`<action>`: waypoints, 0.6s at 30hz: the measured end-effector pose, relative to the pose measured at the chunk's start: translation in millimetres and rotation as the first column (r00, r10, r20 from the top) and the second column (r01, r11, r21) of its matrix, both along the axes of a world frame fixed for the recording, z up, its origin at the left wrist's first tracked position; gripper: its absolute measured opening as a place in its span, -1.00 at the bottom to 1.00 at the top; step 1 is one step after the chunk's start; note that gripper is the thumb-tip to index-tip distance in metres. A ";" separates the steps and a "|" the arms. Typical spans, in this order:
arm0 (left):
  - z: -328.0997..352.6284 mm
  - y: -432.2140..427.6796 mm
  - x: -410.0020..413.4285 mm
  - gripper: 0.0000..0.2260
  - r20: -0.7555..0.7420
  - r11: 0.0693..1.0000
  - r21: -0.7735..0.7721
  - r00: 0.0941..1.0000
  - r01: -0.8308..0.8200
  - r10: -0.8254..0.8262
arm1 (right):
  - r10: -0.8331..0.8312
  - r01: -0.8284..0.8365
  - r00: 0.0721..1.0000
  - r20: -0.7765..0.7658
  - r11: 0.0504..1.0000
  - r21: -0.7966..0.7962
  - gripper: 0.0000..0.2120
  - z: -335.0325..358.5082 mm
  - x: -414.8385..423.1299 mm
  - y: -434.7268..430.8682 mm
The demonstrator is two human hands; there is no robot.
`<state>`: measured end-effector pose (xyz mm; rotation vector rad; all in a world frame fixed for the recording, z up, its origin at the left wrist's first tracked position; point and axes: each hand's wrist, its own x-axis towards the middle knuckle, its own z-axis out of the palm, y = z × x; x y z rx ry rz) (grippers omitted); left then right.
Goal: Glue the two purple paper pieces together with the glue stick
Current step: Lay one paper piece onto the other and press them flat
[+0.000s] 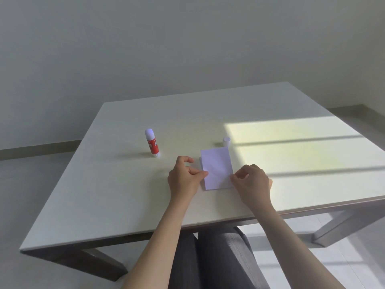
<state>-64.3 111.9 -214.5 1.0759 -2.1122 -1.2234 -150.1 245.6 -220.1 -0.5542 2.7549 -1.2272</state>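
Your white table (pixel 125 205) fills the middle of the frame, sunlit at right. Below centre, your left hand (pixel 183 178) pinches the left edge of the purple paper pieces (pixel 216 170), and your right hand (pixel 253 180) pinches their right edge; they lie stacked flat, the lower one peeking out at left. The uncapped glue stick (pixel 152 143) stands upright, left of centre. Its white cap (pixel 226 141) sits just above the paper.
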 end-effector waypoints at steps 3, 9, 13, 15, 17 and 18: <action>-1.5 0.5 0.0 -0.63 0.001 1.000 -0.011 1.000 -0.005 0.005 | -0.011 0.011 1.000 -0.029 1.000 0.019 -0.85 -3.4 -1.6 -2.3; -6.3 1.7 -0.6 -0.64 0.001 0.998 -0.059 1.000 -0.001 0.001 | -0.029 0.039 0.993 -0.115 0.996 0.080 -0.84 -11.2 -1.7 -6.2; -9.6 4.5 -3.2 -0.64 -0.003 0.989 -0.149 1.000 0.002 -0.003 | -0.026 0.038 0.991 -0.133 0.995 0.088 -0.90 -12.8 -1.7 -7.5; -11.6 5.0 -3.7 -0.63 0.012 0.981 -0.194 1.000 0.015 -0.013 | -0.009 0.021 0.990 -0.141 0.997 0.080 -0.92 -13.3 -2.5 -6.2; -12.1 2.2 -3.0 -0.62 0.045 0.970 -0.236 0.998 0.051 -0.041 | 0.040 -0.022 0.985 -0.167 0.994 0.109 -0.72 -14.8 -2.0 -3.8; -12.6 -0.1 -2.6 -0.59 0.085 0.958 -0.269 0.994 0.094 -0.074 | 0.072 -0.039 0.975 -0.212 0.987 0.157 -0.64 -15.4 -1.0 -2.8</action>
